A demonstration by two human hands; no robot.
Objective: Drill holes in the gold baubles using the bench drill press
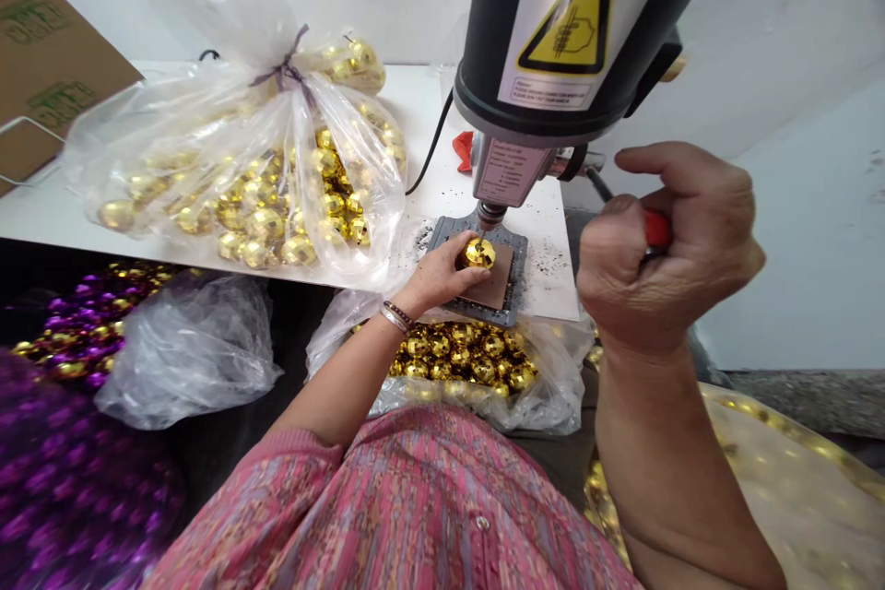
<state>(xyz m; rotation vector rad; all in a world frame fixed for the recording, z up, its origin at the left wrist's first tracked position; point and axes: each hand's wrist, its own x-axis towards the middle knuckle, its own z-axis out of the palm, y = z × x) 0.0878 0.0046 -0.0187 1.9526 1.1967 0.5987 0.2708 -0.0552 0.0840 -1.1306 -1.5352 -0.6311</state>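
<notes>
Under the drill press (499, 171), a shiny gold faceted ball (479, 253) is pinched between the thumb and fingers of my left hand (453, 269). The ball rests over a brown board (489, 293) on the grey drill base (517, 275). A thin drill bit (482, 238) comes down at the top of the ball; whether it has entered cannot be made out. My right hand (664, 244) is closed around the feed lever, whose red knob (656, 229) shows between the fingers.
A tied clear bag (290, 157) of gold balls lies on the white table (41, 226). An open bag of gold balls (460, 359) sits below the table's front edge. Purple and gold balls (89, 313) lie at left, beside crumpled plastic (197, 346). A cardboard box (62, 46) stands far left.
</notes>
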